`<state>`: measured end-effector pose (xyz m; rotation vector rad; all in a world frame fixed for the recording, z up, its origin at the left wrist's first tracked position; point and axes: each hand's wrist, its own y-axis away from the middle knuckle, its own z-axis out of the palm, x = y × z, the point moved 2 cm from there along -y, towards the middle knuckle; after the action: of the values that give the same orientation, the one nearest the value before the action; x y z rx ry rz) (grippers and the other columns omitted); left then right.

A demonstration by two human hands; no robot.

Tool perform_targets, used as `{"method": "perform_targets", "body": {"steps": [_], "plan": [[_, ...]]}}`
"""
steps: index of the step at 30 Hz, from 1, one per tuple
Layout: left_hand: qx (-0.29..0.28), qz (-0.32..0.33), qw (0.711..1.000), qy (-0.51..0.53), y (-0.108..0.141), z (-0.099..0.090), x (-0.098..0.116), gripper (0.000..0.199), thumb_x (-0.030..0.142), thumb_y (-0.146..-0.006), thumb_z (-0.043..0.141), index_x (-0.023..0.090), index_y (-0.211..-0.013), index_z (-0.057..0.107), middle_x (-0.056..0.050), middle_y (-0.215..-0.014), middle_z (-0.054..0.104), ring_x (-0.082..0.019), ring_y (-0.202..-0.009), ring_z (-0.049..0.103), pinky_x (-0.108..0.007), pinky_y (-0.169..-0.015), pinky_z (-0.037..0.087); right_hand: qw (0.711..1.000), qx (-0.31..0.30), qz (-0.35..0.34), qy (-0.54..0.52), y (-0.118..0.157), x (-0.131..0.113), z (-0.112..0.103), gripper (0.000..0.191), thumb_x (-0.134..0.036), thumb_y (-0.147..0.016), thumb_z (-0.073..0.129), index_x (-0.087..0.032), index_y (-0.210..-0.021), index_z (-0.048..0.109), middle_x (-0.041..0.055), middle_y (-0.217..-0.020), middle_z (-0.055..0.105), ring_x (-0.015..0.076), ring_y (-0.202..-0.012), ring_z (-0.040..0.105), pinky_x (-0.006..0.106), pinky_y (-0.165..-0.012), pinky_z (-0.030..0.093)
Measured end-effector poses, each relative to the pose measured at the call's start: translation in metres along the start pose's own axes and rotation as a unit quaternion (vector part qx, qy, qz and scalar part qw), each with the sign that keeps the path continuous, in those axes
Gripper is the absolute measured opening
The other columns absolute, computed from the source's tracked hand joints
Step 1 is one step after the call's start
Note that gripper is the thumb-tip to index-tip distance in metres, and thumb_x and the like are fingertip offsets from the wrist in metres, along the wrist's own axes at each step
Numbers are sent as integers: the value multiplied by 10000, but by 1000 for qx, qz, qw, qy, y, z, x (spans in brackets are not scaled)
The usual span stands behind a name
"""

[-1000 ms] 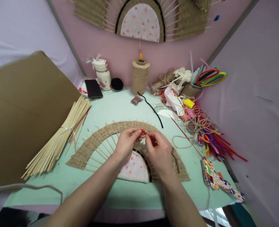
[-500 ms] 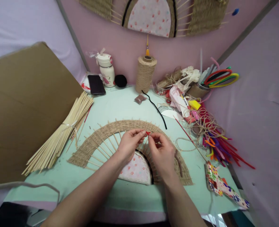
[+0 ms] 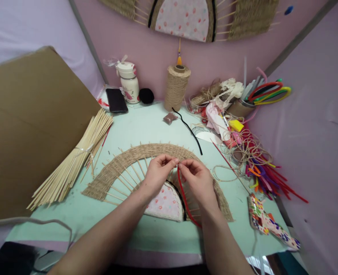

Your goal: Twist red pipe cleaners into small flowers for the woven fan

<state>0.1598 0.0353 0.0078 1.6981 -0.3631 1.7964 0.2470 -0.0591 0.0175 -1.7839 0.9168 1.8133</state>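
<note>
Fingertips of both my hands meet above the woven fan, pinching the upper end of a red pipe cleaner (image 3: 185,198). My left hand (image 3: 159,173) is closed at the tip, thumb against finger. My right hand (image 3: 197,179) grips just beside it, also in a pinch. From there the pipe cleaner hangs in a curve down past the right wrist. Below lies the twine-woven fan (image 3: 123,154) with bare stick ribs and a half-round floral fabric centre (image 3: 164,204), edged by a black strip (image 3: 177,190). My hands and forearms cover part of the fan.
Left are a cardboard sheet (image 3: 37,126) and a tied bundle of sticks (image 3: 71,164). At the back stand a bottle (image 3: 129,86) and a twine spool (image 3: 177,88), with a black pipe cleaner (image 3: 190,131) in front. Tangled twine (image 3: 252,149) and a floral-patterned glue gun (image 3: 269,221) lie right.
The red pipe cleaner, a small bent bit between my fingertips before, now shows a long length hanging below my right hand. Both hands stay in nearly the same place.
</note>
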Motion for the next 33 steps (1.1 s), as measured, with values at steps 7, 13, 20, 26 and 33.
{"method": "perform_targets", "body": {"steps": [7,13,20,26,33], "plan": [[-4,39,998,-51,2,0,6,227,337,-742,676,171,-643,556,37,-632,521,-108,-636,459,-231,-627,362,996,-72,44,-35,-3,3,0,209,-381,-745,687,-180,-743,631,-46,-588,531,92,-507,408,233,-500,327],[12,52,988,-144,4,0,9,257,316,-777,601,192,-605,457,54,-565,410,-107,-563,376,-237,-545,302,994,-98,38,-28,-3,7,1,226,-396,-763,667,-183,-710,610,-43,-592,528,91,-517,404,229,-498,318],[21,56,985,-161,3,-3,5,259,307,-761,611,189,-587,460,57,-532,427,-98,-531,386,-232,-528,290,994,-101,38,-20,-2,8,1,264,-430,-750,669,-182,-698,599,-35,-596,538,95,-514,413,226,-486,316],[-60,-37,997,27,0,1,6,327,480,-763,645,154,-751,618,-13,-714,617,-109,-644,537,-227,-607,428,991,-56,80,-91,-5,7,0,276,-434,-695,718,-188,-711,594,-62,-532,480,81,-455,349,223,-441,270],[-76,-82,988,110,7,6,2,332,285,-622,809,159,-868,625,-13,-847,659,-109,-713,626,-243,-681,508,984,-26,85,-156,-7,7,0,220,-376,-696,724,-191,-743,614,-41,-633,546,83,-509,405,211,-465,305]]}}
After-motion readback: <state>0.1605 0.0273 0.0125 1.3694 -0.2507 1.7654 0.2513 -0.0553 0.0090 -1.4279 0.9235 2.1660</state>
